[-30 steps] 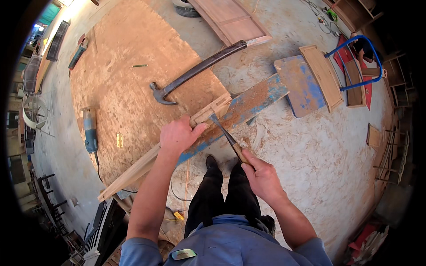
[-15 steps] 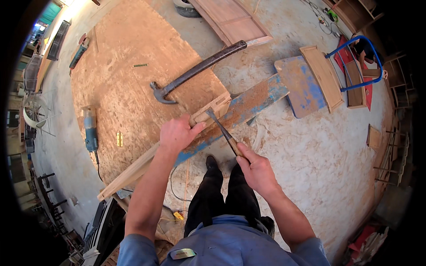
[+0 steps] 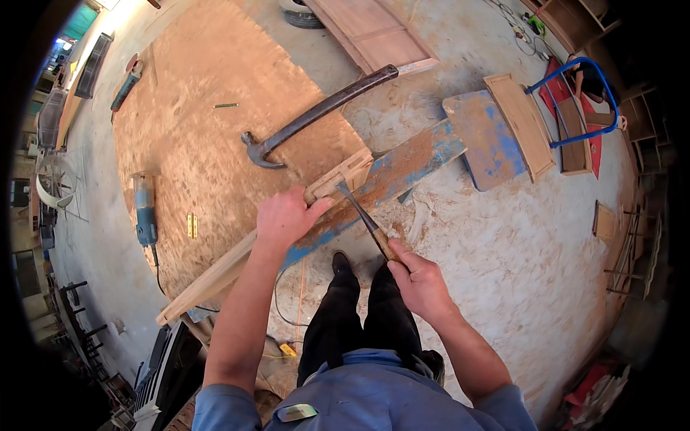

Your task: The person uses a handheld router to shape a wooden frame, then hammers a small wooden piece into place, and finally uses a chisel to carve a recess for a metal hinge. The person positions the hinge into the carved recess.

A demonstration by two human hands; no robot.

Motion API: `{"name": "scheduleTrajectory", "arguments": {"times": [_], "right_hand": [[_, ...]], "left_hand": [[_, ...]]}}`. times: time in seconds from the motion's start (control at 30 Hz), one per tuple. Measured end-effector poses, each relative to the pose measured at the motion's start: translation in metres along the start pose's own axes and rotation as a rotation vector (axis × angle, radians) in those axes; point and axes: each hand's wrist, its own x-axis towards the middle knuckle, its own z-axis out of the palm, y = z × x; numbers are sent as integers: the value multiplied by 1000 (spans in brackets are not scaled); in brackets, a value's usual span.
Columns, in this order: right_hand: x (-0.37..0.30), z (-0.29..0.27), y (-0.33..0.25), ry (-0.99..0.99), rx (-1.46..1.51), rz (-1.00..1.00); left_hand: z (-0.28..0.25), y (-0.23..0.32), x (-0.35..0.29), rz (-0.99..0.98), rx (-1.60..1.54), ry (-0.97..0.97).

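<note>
A long pale wooden rail (image 3: 210,281) lies slantwise along the near edge of the plywood worktop (image 3: 208,151). My left hand (image 3: 286,218) is wrapped over the rail near its far right end, where cut recesses show. In my right hand (image 3: 420,282) is the handle of a wood chisel (image 3: 369,224). Its blade points up and left, with the tip at the side of the rail's end; whether it touches cannot be made out. Beyond my left hand a claw hammer (image 3: 316,115) rests on the worktop, its handle jutting past the edge.
A blue power tool (image 3: 146,215), brass hinges (image 3: 192,225), a pencil stub (image 3: 226,105) and an angle grinder (image 3: 127,85) lie on the worktop. A dusty blue plank (image 3: 424,159) runs beside it. To the right stands a blue-handled cart (image 3: 489,140) bearing wooden panels; another person is behind it.
My right hand and the chisel have shifted very slightly down and right. My left hand keeps its hold on the rail.
</note>
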Motion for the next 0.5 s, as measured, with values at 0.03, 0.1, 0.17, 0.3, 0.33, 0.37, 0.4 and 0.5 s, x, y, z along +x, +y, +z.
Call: {"name": "scheduleTrajectory", "arguments": {"times": [0.03,0.1,0.17,0.3,0.33,0.37,0.4,0.5], "right_hand": [[0,-4,-7,-30,5,68],[-1,-8,-16,-56,12,135],[-2,-9,-19,-51,13,130],[-3,-8,-21,-15,-27,85],[-4,-6,-18,17,-40,38],[-4,-5,-17,48,-52,-10],[-3,-6,-20,39,-70,-6],[0,-13,-33,4,-109,7]], "left_hand": [[1,-1,0,-7,8,-8],[1,-1,1,-15,26,-27],[0,-1,2,-26,21,-41],[-5,3,1,-33,7,-47],[-5,3,2,-28,5,-42],[-4,3,1,-25,4,-38],[-4,2,1,-22,2,-34],[-2,1,1,-17,22,-23]]}}
